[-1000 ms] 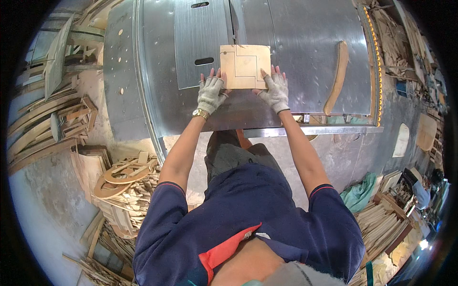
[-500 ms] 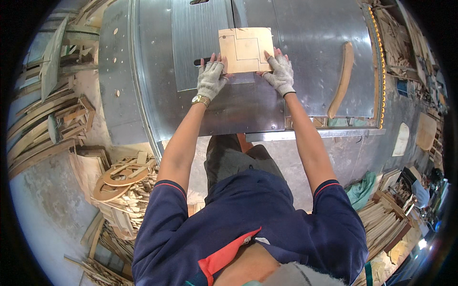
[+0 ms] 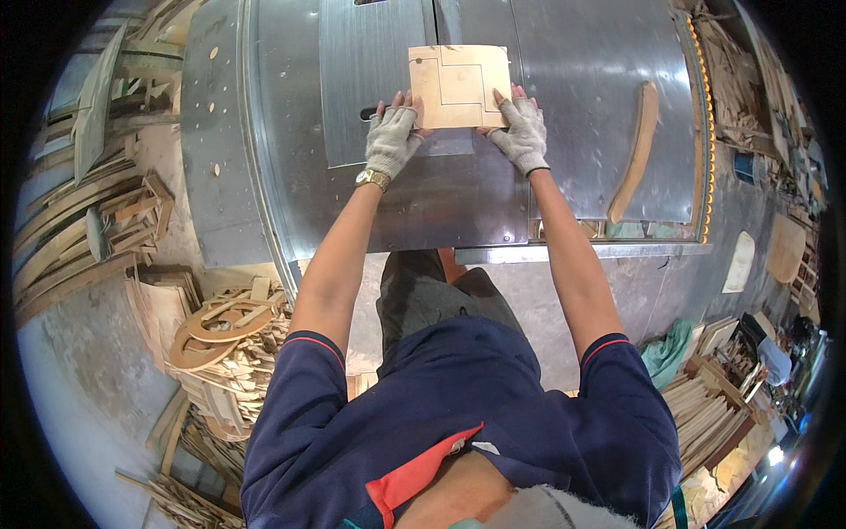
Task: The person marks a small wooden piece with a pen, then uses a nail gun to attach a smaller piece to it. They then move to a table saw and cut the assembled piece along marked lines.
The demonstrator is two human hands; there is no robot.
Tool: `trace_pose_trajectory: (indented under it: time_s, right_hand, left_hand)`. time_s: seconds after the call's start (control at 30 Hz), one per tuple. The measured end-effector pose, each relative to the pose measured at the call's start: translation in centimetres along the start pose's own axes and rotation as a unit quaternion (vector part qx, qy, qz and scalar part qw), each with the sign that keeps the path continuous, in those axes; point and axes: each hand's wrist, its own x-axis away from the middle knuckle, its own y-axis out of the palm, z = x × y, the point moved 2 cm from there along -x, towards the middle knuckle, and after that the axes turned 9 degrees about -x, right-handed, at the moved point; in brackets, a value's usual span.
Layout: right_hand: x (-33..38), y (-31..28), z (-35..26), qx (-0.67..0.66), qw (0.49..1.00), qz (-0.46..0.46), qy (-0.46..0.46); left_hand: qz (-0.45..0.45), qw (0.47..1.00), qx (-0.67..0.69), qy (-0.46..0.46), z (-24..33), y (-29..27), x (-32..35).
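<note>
A squarish light wooden board (image 3: 460, 86) with dark stepped lines drawn on it lies flat on a grey metal machine table (image 3: 423, 198). My left hand (image 3: 393, 139), in a grey fingerless glove, holds the board's near left corner, its thumb by the near edge and its fingers along the left side. At the near right corner is my right hand (image 3: 521, 132), gloved the same way, its fingers against the right side. A narrow slot (image 3: 435, 19) in the table runs up to the board's far edge. Whatever lies beneath the board is hidden.
On the table's right part lies a curved wooden piece (image 3: 634, 152). A row of yellow rollers (image 3: 705, 123) lines the right edge. Wood offcuts (image 3: 238, 353) are heaped at the left, more wood strips (image 3: 705, 410) at the lower right, and a green cloth (image 3: 667, 353) lies near them.
The board has slid slightly farther away from me along the table, with both hands moving along with it. My view has shifted a little.
</note>
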Motion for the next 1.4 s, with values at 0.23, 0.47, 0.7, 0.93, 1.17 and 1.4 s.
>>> trace_pose_trajectory:
  time_s: [0.23, 0.47, 0.7, 0.93, 1.17, 1.4]
  right_hand:
    - [-0.28, -0.10, -0.06, -0.004, 1.000, 0.010, -0.003]
    - [-0.40, 0.19, 0.25, -0.012, 1.000, 0.001, 0.014]
    - [-0.52, 0.38, 0.33, -0.016, 1.000, 0.014, 0.005]
    - [-0.74, 0.35, 0.32, -0.012, 1.000, 0.015, 0.003]
    - [-0.81, 0.20, 0.21, -0.005, 1.000, 0.010, 0.005]
    - [-1.00, 0.13, 0.12, -0.012, 1.000, 0.026, -0.003]
  left_hand:
    - [-0.004, 1.000, -0.005, -0.007, -0.06, 0.28, -0.23]
    - [0.002, 1.000, 0.003, -0.007, -0.01, 0.08, -0.27]
    - [-0.005, 1.000, -0.005, -0.012, 0.08, -0.21, -0.44]
    - [0.008, 1.000, 0.011, -0.007, -0.03, -0.20, -0.63]
    - [0.028, 0.999, 0.018, -0.004, -0.16, 0.07, -0.65]
    - [0.018, 1.000, 0.004, -0.008, -0.23, 0.35, -0.81]
